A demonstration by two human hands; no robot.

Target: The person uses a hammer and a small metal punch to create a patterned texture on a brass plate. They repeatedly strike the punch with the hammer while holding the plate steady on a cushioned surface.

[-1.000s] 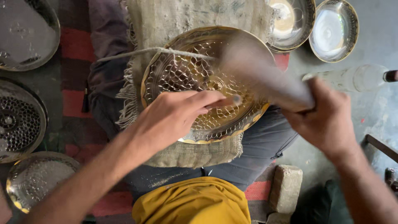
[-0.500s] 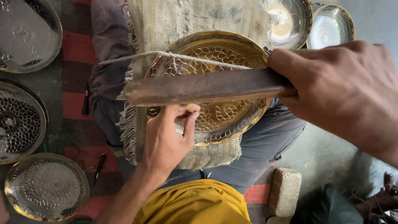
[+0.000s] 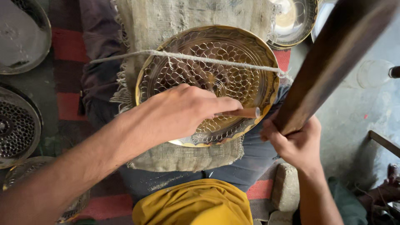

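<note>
The left hand (image 3: 183, 112) pinches a short metal punch (image 3: 239, 112) onto the round, scale-patterned brass plate (image 3: 208, 79) lying on burlap cloth (image 3: 183, 156) across the lap, while the right hand's (image 3: 293, 139) grip, at four o'clock of the plate, closes round a dark wooden stick (image 3: 333, 58).

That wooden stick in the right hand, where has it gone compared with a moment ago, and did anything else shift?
The wooden stick, which lay level across the brass plate half a second ago, has swung up and to the right, off the plate; the right hand now grips its lower end. The left hand has stayed on the plate, holding a small metal punch against it. Plate, sacking and string have not moved.
</note>
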